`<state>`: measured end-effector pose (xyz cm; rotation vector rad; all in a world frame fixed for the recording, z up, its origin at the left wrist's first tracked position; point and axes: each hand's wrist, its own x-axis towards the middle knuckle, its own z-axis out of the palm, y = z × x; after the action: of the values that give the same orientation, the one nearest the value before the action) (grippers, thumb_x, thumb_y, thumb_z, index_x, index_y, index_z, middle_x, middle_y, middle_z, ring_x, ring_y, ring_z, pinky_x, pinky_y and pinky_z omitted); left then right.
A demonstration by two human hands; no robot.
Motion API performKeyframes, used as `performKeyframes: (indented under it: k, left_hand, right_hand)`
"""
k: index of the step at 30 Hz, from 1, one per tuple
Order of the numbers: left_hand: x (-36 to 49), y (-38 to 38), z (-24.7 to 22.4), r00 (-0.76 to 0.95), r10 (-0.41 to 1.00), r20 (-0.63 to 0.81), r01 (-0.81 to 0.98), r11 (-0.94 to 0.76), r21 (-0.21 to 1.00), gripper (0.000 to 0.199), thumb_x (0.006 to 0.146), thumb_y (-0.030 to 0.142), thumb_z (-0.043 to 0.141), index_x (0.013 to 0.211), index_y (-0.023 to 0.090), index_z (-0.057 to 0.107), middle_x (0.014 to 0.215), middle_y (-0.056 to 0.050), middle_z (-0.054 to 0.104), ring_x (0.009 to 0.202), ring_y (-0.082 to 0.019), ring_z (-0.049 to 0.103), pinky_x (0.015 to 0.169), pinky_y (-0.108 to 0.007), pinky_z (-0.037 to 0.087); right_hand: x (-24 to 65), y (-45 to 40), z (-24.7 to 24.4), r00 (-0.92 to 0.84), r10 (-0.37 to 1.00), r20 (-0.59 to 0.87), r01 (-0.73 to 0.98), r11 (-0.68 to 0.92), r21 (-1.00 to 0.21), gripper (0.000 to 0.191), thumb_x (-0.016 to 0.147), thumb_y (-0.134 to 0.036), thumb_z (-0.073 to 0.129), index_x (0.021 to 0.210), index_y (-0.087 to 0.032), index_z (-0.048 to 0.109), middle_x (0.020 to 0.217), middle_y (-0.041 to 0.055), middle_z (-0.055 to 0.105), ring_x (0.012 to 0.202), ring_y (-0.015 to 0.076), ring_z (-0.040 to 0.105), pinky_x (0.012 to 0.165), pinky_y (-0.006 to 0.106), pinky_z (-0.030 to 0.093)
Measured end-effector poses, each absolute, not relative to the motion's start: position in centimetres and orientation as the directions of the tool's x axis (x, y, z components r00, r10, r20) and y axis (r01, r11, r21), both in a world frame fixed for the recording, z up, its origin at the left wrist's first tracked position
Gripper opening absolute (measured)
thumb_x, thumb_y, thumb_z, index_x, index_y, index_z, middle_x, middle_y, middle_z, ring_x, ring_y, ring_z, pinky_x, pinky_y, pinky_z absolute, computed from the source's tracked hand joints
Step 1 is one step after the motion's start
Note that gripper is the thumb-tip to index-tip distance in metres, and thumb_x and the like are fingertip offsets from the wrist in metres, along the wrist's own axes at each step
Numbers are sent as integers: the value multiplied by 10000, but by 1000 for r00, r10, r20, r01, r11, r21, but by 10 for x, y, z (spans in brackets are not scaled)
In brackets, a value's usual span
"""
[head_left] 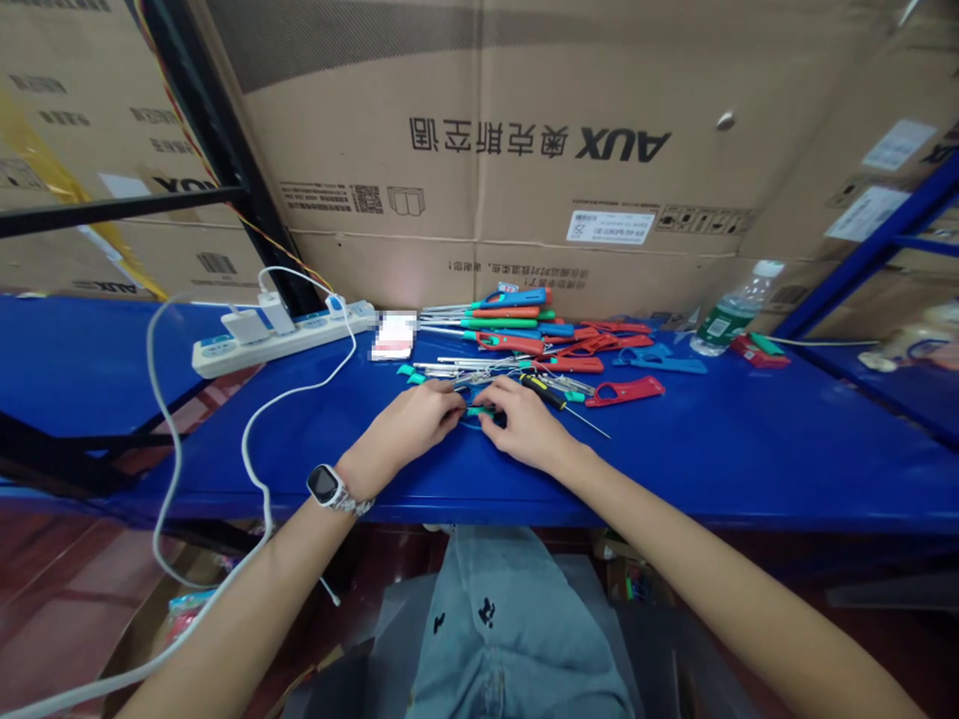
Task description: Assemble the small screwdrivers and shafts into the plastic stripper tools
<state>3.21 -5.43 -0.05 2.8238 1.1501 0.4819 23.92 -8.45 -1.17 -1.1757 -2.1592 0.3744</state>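
Observation:
My left hand (pixel 431 411) and my right hand (pixel 520 421) meet near the front edge of the blue table, fingers closed on a small green lighter part (pixel 479 410). Bits of blue plastic show around that part, largely hidden by my fingers. Just beyond my right hand lies a yellow-and-black screwdriver (pixel 543 391), its shaft pointing right. Metal lighter tubes (pixel 457 366) with green pieces lie behind my hands. Farther back is a pile of long-necked lighters (pixel 509 324) in red, blue and green. Red casing pieces (pixel 625 390) and blue casing pieces (pixel 659 359) lie to the right.
A white power strip (pixel 281 338) with plugged-in chargers sits at the left, and its white cable (pixel 251 439) loops over the table edge. Beside it is a small blurred white-and-pink item (pixel 394 336). A water bottle (pixel 734 312) stands back right before large cardboard boxes (pixel 524 200).

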Motion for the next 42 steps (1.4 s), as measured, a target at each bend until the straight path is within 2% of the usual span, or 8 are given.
performKeyframes:
  k: [5, 9, 15, 20, 28, 36, 42]
  left_hand:
    - [33, -58, -5, 641, 707, 298, 682, -703, 202, 188, 972, 162, 575, 990, 164, 762, 939, -97, 688, 865, -238, 685, 748, -340, 547]
    - [34, -61, -6, 633, 708, 313, 681, -702, 209, 180, 973, 163, 584, 965, 158, 763, 920, -96, 666, 861, -238, 672, 747, -343, 544]
    - [35, -67, -5, 642, 682, 350, 675, -719, 164, 162, 970, 150, 595, 924, 145, 750, 911, -85, 636, 831, -214, 646, 726, -318, 533]
    - [36, -69, -6, 629, 687, 364, 679, -713, 173, 171, 982, 147, 586, 921, 139, 746, 908, -79, 632, 839, -211, 643, 738, -321, 535]
    - [35, -63, -11, 625, 690, 364, 672, -714, 198, 151, 962, 130, 607, 950, 145, 757, 913, -78, 632, 850, -210, 637, 746, -324, 538]
    - [37, -64, -11, 621, 705, 341, 676, -703, 222, 152, 952, 119, 617, 926, 155, 762, 908, -75, 627, 862, -217, 640, 736, -325, 530]
    - [37, -67, -9, 621, 710, 333, 697, -694, 181, 168, 972, 151, 603, 942, 146, 768, 924, -89, 630, 875, -227, 641, 741, -335, 537]
  right_hand:
    - [237, -88, -10, -396, 829, 396, 710, 549, -440, 188, 930, -102, 578, 1050, -171, 705, 1068, 83, 642, 952, 200, 624, 907, 360, 492]
    - [236, -89, -7, -403, 839, 366, 765, 528, -369, 165, 931, -111, 579, 1033, -173, 693, 1075, 89, 645, 955, 213, 626, 872, 353, 483]
    - [232, -89, 4, -436, 845, 309, 845, 503, -182, 87, 925, -177, 618, 976, -174, 688, 1019, 90, 666, 993, 250, 616, 839, 368, 451]
    - [232, -91, 6, -495, 811, 311, 840, 538, -68, 134, 954, -167, 586, 996, -163, 713, 1035, 101, 670, 996, 241, 592, 846, 365, 435]
    - [232, -91, 2, -493, 807, 324, 830, 548, -103, 188, 959, -131, 577, 980, -149, 763, 1016, 107, 664, 975, 230, 600, 857, 351, 459]
    - [234, -90, 1, -432, 832, 349, 822, 522, -227, 191, 930, -93, 608, 939, -162, 786, 1008, 94, 661, 881, 189, 614, 858, 341, 490]
    - [231, -92, 4, -422, 848, 322, 849, 494, -188, 165, 912, -93, 614, 930, -149, 768, 999, 101, 646, 917, 206, 605, 851, 331, 489]
